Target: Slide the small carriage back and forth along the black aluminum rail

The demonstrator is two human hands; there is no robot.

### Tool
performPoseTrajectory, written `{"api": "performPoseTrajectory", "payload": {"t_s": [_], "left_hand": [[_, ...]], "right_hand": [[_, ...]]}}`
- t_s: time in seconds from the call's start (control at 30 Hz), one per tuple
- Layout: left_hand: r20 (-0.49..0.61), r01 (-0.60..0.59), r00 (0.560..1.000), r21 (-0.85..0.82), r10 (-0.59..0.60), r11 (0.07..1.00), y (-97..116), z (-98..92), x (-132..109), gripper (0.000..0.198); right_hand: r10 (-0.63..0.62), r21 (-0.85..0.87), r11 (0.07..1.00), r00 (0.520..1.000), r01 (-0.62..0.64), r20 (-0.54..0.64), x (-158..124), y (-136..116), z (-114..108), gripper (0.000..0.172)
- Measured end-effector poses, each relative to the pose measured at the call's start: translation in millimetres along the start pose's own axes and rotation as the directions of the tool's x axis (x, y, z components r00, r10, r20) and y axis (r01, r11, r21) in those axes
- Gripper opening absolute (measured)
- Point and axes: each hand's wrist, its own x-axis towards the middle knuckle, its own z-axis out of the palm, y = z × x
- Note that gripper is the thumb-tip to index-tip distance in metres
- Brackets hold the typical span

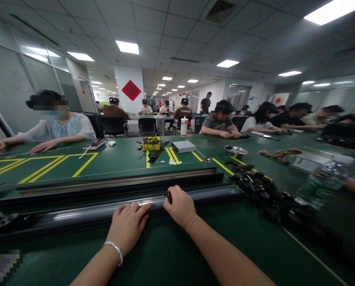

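A long dark metal bar (85, 211) with a shiny rounded face lies across the green table (165, 254). My left hand (129, 224) rests on it near its middle, with the fingers spread over the surface. Just to the right, my right hand (180, 206) is closed around a small black object (168, 196) held over the same bar. Most of that object is hidden by the fingers. Behind the bar lies another long dark rail (120, 183).
Black parts (255, 184) are heaped right of the bar, near a plastic bottle (320, 184). Farther back are a metal bowl (236, 150), a grey box (184, 147) and a yellow holder (151, 143). Several people sit around the tables.
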Motion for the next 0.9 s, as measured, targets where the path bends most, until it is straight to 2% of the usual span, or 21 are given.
{"api": "performPoseTrajectory", "payload": {"t_s": [0.37, 0.5, 0.9], "left_hand": [[-0.005, 0.001, 1.0, 0.007, -0.001, 1.0, -0.7, 0.9, 0.3, 0.035], [-0.016, -0.01, 1.0, 0.007, 0.01, 1.0, -1.5, 1.4, 0.0, 0.035], [-0.017, -0.02, 1.0, 0.008, 0.02, 1.0, -2.1, 2.1, 0.3, 0.036]], "right_hand": [[0.019, -0.003, 1.0, 1.0, -0.019, 0.018, -2.9, 0.7, -4.4, 0.022], [-0.01, -0.004, 1.0, 1.0, 0.01, 0.011, -3.3, 2.6, -2.7, 0.019], [0.011, 0.003, 1.0, 1.0, -0.011, -0.002, -2.4, 2.4, 0.4, 0.017]]}}
